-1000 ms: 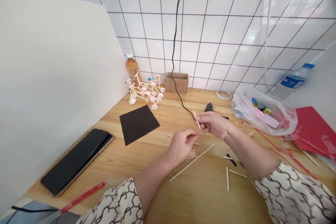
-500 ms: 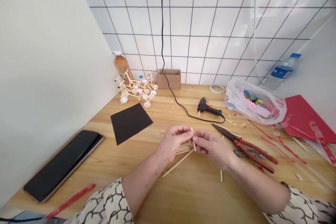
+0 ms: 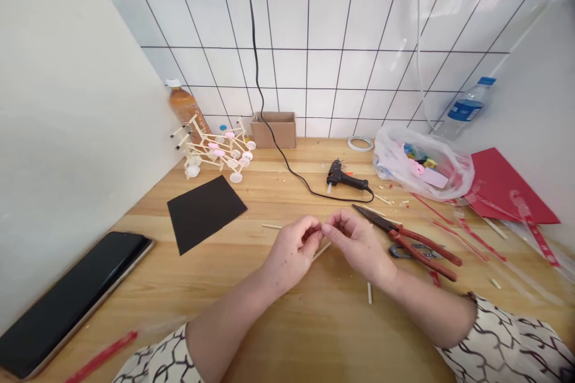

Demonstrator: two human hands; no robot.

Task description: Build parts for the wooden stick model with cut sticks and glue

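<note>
My left hand (image 3: 291, 251) and my right hand (image 3: 354, 245) meet low over the middle of the table, thumbs and fingers closed in a pinch with the tips touching. The short wooden stick seen between them half a second earlier is now hidden by the fingers. Below the hands, part of a long thin wooden stick (image 3: 320, 252) shows. Another stick (image 3: 271, 226) pokes out behind my left hand. A short stick piece (image 3: 369, 293) lies by my right wrist. Red-handled long-nose pliers (image 3: 404, 238) rest to the right, partly over a grey tool (image 3: 415, 251).
Behind the hands lie a black glue gun (image 3: 345, 177), its cord, and a roll of tape (image 3: 360, 143). A stick model (image 3: 215, 149), a black card (image 3: 206, 213) and a phone (image 3: 72, 299) are leftward. Rightward are a plastic bag (image 3: 424, 164) and red sheet (image 3: 512, 185).
The view has shifted, so the table things appear further left. My hands have drawn together and turned, covering the short stick and the small pile of sticks that showed before.
</note>
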